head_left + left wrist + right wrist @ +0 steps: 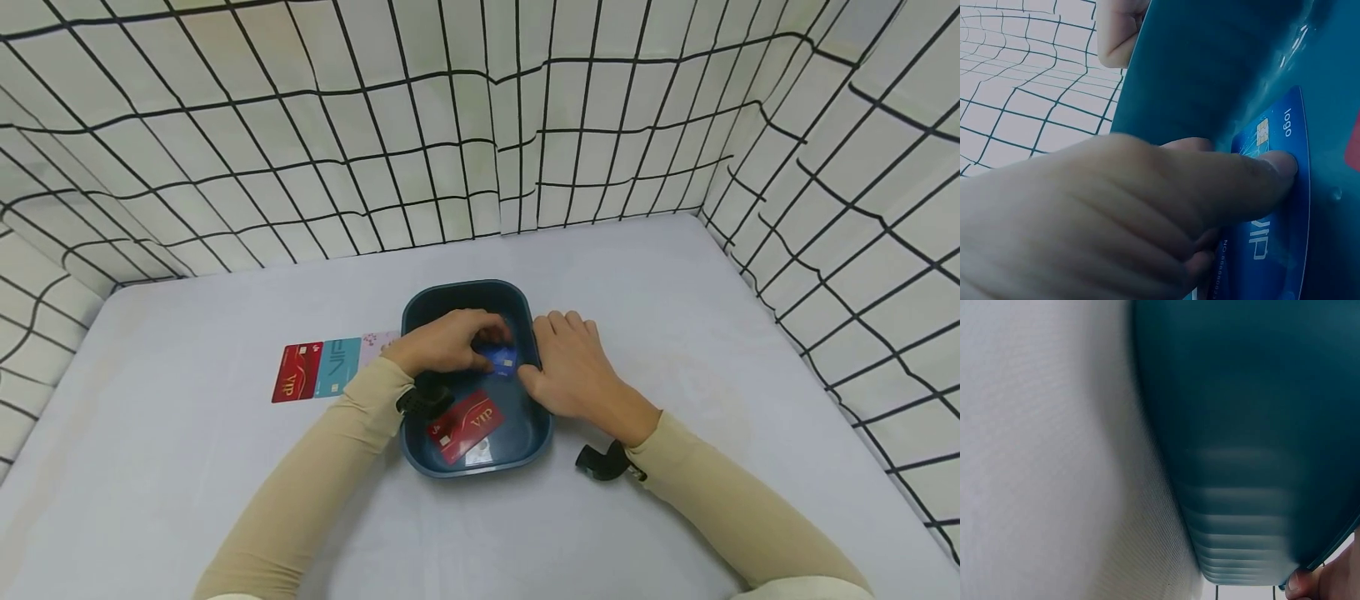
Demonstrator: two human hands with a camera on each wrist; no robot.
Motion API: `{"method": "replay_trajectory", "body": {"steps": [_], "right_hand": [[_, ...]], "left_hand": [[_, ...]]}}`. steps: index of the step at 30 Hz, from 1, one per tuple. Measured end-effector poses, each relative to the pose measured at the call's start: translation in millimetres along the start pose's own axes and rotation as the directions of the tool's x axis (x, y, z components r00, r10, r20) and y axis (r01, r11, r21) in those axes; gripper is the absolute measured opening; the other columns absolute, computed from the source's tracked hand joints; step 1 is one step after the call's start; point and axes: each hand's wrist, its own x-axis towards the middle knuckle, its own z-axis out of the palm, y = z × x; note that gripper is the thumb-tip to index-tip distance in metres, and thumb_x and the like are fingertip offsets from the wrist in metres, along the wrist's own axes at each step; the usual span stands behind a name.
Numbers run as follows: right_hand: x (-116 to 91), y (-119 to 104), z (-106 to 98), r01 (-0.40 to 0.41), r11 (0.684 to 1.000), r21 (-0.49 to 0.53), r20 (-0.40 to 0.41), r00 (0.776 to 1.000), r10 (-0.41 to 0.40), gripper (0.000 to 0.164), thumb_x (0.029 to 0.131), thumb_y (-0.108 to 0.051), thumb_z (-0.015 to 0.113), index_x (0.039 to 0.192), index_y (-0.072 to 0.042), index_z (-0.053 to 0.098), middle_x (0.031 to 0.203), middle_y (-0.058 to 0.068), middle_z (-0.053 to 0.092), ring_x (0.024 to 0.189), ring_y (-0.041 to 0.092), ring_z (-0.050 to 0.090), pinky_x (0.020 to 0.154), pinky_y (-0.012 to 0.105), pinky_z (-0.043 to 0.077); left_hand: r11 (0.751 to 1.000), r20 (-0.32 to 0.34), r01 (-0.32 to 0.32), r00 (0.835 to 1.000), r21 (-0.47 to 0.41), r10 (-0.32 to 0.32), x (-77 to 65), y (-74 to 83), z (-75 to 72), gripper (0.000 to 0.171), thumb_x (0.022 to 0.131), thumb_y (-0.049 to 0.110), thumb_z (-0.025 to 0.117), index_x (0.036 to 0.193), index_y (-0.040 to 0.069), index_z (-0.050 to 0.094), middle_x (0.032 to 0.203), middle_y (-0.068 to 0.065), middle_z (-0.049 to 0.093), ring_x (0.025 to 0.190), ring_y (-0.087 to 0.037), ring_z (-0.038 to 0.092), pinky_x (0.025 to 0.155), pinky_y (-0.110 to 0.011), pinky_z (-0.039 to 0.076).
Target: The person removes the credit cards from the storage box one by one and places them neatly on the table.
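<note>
My left hand [453,340] reaches down into a dark blue plastic bin [480,472] and pinches a blue bank-style card [504,362]. In the left wrist view, the thumb lies across the printed face of that card [1279,225], beside its chip, and the card bows slightly. My right hand [573,367] holds the right rim of the bin, with a fingertip [1300,584] at the rim in the right wrist view. A red VIP card [467,425] lies tilted on the bin floor, nearer to me.
Left of the bin, a red VIP card [297,372], a teal card [337,367] and a pink flowered card [375,346] lie in a row on the white tabletop [187,433]. Black grid netting [360,150] over white walls bounds the back and sides.
</note>
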Motion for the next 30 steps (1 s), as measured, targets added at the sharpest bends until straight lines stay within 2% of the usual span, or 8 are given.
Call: {"method": "replay_trajectory", "body": {"steps": [5,10,20,30], "right_hand": [[-0.3,-0.9,-0.7,-0.005,1.0,0.004,0.016,1.0,0.005,0.028,0.088,-0.034,0.058,0.1,-0.009,0.054,0.09,0.006,0.05,0.085,0.026,0.041,0.073,0.037,0.027],[-0.5,-1.2,-0.8,-0.012,1.0,0.004,0.024,1.0,0.012,0.029,0.089,-0.034,0.058,0.101,-0.008,0.054,0.091,0.006,0.05,0.086,0.026,0.041,0.074,0.037,0.027],[-1.1,-0.8,-1.0,-0.007,1.0,0.001,0.01,1.0,0.007,0.029,0.088,-0.033,0.057,0.101,-0.008,0.056,0.089,0.007,0.051,0.084,0.027,0.041,0.073,0.037,0.027],[-1.0,-0.5,-0.7,0.006,1.0,-0.003,0.0,1.0,-0.006,0.029,0.086,-0.033,0.056,0.099,-0.008,0.055,0.089,0.007,0.051,0.084,0.027,0.041,0.072,0.037,0.026]], "left_hand": [[1.0,0.014,-0.027,1.0,0.013,0.027,-0.6,-3.1,0.4,0.044,0.088,0.012,0.079,0.129,0.009,0.066,0.131,-0.01,0.069,0.124,-0.027,0.064,0.11,-0.044,0.052],[0.998,0.028,-0.028,0.999,0.057,0.027,-1.6,-2.7,0.0,0.049,0.084,0.018,0.081,0.13,0.012,0.067,0.131,-0.009,0.067,0.123,-0.026,0.059,0.109,-0.044,0.05],[0.999,0.02,0.016,1.0,0.04,-0.017,-1.1,-0.6,0.7,0.059,0.083,0.02,0.086,0.136,0.011,0.062,0.129,-0.01,0.064,0.12,-0.026,0.061,0.107,-0.041,0.053],[0.999,0.011,0.028,1.0,0.039,-0.029,-2.8,0.4,0.4,0.049,0.087,0.019,0.083,0.132,0.012,0.066,0.127,-0.01,0.064,0.119,-0.025,0.063,0.107,-0.041,0.053]]}}
